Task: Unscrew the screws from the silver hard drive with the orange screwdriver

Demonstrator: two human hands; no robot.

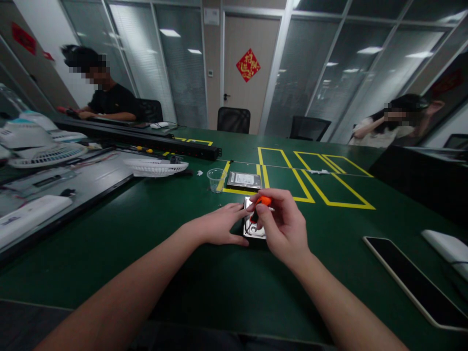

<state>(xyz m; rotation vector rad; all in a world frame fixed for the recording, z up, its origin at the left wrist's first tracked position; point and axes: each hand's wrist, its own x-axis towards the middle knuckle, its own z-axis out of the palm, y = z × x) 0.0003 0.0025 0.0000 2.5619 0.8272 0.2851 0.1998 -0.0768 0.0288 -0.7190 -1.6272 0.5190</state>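
Observation:
A silver hard drive [259, 233] lies on the green table in front of me, partly covered by both hands. My left hand [223, 224] holds its left side, thumb at the near corner and fingers at the far part. In my right hand [285, 226] is a screwdriver with an orange and black handle [263, 200], pinched between thumb and fingers. It tilts down over the drive, and I cannot make out where the tip sits. Just beyond lies a second hard drive [244, 180], label up, beside a clear plastic cup [217, 180].
Yellow tape rectangles [351, 205] mark the green table [204, 287]. A phone [413, 280] and a white device [448, 251] lie at right. Fan parts [157, 167], a large panel [91, 178] and a long black bar [164, 144] occupy the left. Two people sit across the table.

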